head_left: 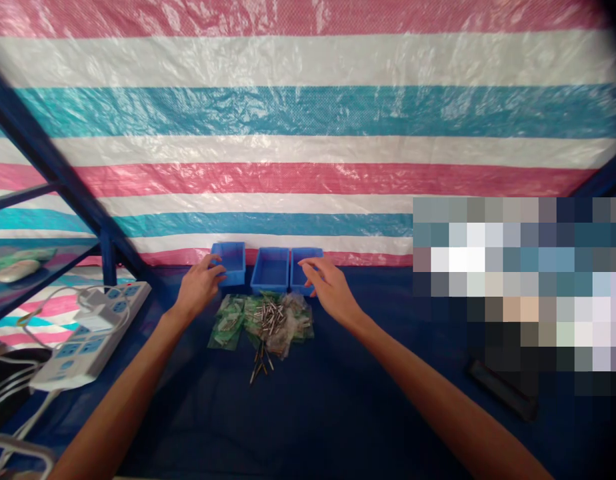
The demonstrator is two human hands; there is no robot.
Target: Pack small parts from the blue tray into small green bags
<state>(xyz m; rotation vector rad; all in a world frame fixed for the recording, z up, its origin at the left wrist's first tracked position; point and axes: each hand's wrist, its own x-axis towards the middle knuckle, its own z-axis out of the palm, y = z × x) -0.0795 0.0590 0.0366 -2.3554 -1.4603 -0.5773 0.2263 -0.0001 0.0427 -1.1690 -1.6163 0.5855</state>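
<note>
Three blue bins stand in a row at the back of the dark blue table: the left bin (234, 261), the middle bin (271, 268) and the right bin (299, 280). My left hand (201, 287) is at the left bin's outer side, fingers apart and holding nothing. Over the right bin's right edge, my right hand (329, 285) has its fingers apart with nothing in them. Between my hands, in front of the bins, small metal pins (272, 316) are heaped on green and clear plastic bags (229, 323). Several loose pins (259, 365) lie nearer to me.
White power strips (81, 353) with cables lie at the left beside a blue metal frame (108, 257). A dark flat object (503, 390) rests at the right. Striped plastic sheeting (288, 113) hangs behind the table. A blurred block hides the right side.
</note>
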